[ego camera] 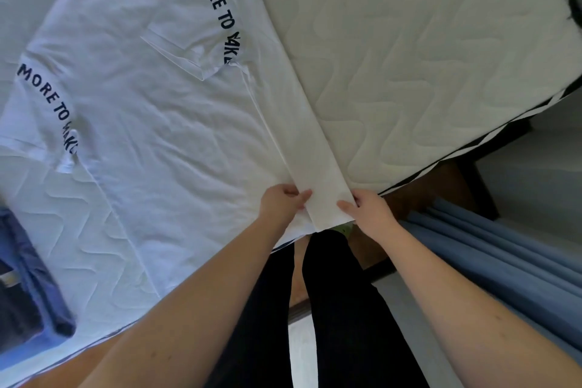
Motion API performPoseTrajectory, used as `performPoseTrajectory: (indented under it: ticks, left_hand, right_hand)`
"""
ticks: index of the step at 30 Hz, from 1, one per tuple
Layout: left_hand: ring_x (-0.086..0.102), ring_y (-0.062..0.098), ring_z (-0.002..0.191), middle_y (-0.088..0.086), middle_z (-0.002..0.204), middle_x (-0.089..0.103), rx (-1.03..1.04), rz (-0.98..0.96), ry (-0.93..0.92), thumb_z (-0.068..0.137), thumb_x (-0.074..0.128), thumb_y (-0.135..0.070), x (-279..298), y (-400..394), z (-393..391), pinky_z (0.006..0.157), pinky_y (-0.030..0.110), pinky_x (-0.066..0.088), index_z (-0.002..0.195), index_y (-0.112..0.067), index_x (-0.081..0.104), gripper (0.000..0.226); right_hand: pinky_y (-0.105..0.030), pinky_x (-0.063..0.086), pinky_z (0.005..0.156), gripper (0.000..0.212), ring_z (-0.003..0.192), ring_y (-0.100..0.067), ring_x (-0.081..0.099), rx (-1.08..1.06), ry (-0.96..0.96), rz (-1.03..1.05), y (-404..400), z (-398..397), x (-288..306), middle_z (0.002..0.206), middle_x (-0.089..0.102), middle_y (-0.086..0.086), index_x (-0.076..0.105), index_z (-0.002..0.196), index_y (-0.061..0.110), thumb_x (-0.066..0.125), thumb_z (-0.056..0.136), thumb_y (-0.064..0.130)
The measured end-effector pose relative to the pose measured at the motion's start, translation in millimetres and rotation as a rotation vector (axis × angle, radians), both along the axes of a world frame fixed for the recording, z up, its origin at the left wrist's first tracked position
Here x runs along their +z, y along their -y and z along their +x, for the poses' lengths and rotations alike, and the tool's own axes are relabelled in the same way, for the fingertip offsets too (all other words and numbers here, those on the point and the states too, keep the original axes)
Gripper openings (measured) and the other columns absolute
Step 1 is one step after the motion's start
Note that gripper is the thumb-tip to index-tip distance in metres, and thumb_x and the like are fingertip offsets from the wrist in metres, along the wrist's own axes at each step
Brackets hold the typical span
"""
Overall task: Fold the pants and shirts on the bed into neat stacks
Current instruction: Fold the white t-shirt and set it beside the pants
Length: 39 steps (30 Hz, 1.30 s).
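White lettered shirt [151, 98], side folded

One white shirt [151, 110]; one folded blue stack [28, 277]; one mattress [425, 50]; two hands: left [282, 203], right [367, 208].

A home bedroom, shown by a bare quilted mattress [409, 57] on a dark bed frame [472, 164] beside blue curtains [504, 255].

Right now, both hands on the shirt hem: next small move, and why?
Probably press the folded strip flat along its crease. The right side of the shirt is already folded inward, right sleeve included; the left hand and right hand pinch the strip's hem end at the mattress edge. The left sleeve still lies spread, so that side likely follows.
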<state>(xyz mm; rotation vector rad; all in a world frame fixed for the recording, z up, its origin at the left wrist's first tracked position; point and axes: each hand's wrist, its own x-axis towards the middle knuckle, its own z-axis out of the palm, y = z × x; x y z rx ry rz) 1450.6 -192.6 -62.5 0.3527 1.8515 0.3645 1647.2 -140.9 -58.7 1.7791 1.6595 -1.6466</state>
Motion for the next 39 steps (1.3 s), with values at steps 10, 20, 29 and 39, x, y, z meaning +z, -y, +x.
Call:
performPoseTrajectory:
  ticks: [10, 20, 29, 39]
  left_hand:
    - [0.063, 0.003, 0.049, -0.009, 0.061, 0.071, -0.349, -0.094, -0.048, 0.094, 0.056, -0.041, 8, 17, 9, 0.06, 0.021, 0.045, 0.07, -0.018, 0.067, 0.036]
    - [0.067, 0.008, 0.066, -0.004, 0.081, 0.072, -0.112, 0.14, -0.076, 0.095, 0.055, -0.029, 16, 22, -59, 0.062, 0.022, 0.049, 0.092, -0.017, 0.065, 0.016]
    - [0.061, -0.004, 0.052, -0.007, 0.081, 0.07, 0.104, 0.136, -0.155, 0.096, 0.051, -0.03, 26, 56, -158, 0.044, 0.007, 0.036, 0.086, -0.024, 0.062, 0.015]
    - [0.065, 0.006, 0.068, -0.011, 0.082, 0.065, 0.309, 0.157, -0.341, 0.095, 0.055, -0.027, 37, 118, -263, 0.058, 0.018, 0.042, 0.096, -0.024, 0.063, 0.008]
  right_hand:
    - [-0.029, 0.034, 0.05, 0.042, 0.065, -0.012, 0.051, 0.0, 0.374, 0.084, 13, 5, 17, 0.075, 0.057, 0.004, 0.046, 0.077, 0.024, 0.056, 0.087, 0.063]
    - [-0.031, 0.046, 0.071, 0.022, 0.08, -0.012, 0.058, -0.115, 0.038, 0.245, -13, -78, 24, 0.087, 0.061, 0.01, 0.057, 0.103, 0.022, 0.049, 0.098, 0.042]
    - [-0.021, 0.04, 0.069, 0.016, 0.083, -0.007, 0.06, 0.16, -0.065, 0.256, -18, -197, 35, 0.097, 0.065, 0.01, 0.064, 0.108, 0.027, 0.05, 0.099, 0.03]
    - [-0.028, 0.041, 0.099, 0.042, 0.117, -0.009, 0.054, 0.144, -0.19, -0.013, -1, -319, 38, 0.126, 0.057, 0.008, 0.048, 0.14, 0.029, 0.051, 0.098, 0.033]
